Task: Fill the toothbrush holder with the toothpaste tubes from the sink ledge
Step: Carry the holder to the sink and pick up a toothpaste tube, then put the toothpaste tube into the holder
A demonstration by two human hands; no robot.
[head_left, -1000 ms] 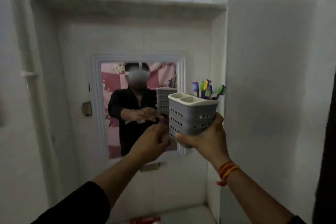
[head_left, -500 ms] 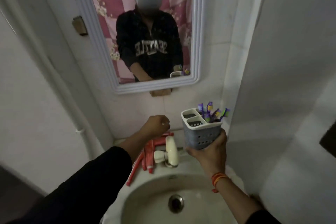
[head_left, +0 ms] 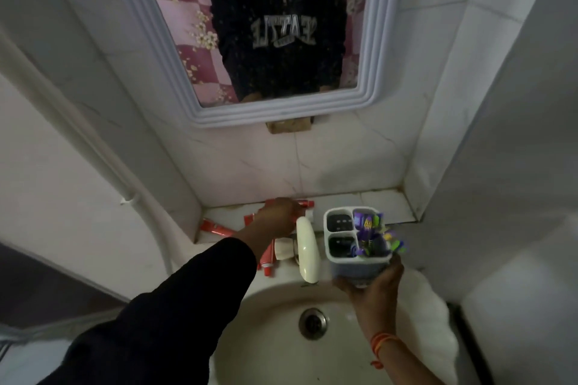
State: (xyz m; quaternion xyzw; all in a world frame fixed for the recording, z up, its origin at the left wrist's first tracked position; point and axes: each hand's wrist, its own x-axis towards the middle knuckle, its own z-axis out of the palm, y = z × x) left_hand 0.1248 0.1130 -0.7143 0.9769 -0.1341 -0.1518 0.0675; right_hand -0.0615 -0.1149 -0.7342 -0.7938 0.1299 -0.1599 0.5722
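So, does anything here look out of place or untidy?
Yes. Several red toothpaste tubes lie scattered at different angles on the sink ledge around the tap, not in the toothbrush holder, whose two left compartments look empty. Nothing looks spilled or broken.

1. Right hand (head_left: 373, 286) cups the grey toothbrush holder (head_left: 356, 245) from below, upright, over the basin's (head_left: 250, 322) right rim.
2. Holder has three compartments: the two left ones look empty, the right one packed with toothbrushes (head_left: 372, 234).
3. Left hand (head_left: 276, 217) is down on the sink ledge (head_left: 359, 201), over red toothpaste tubes (head_left: 219, 230); grip on a tube can't be confirmed.
4. More red tubes lie beside the white tap (head_left: 306, 248).
5. Mirror (head_left: 250, 25) above.
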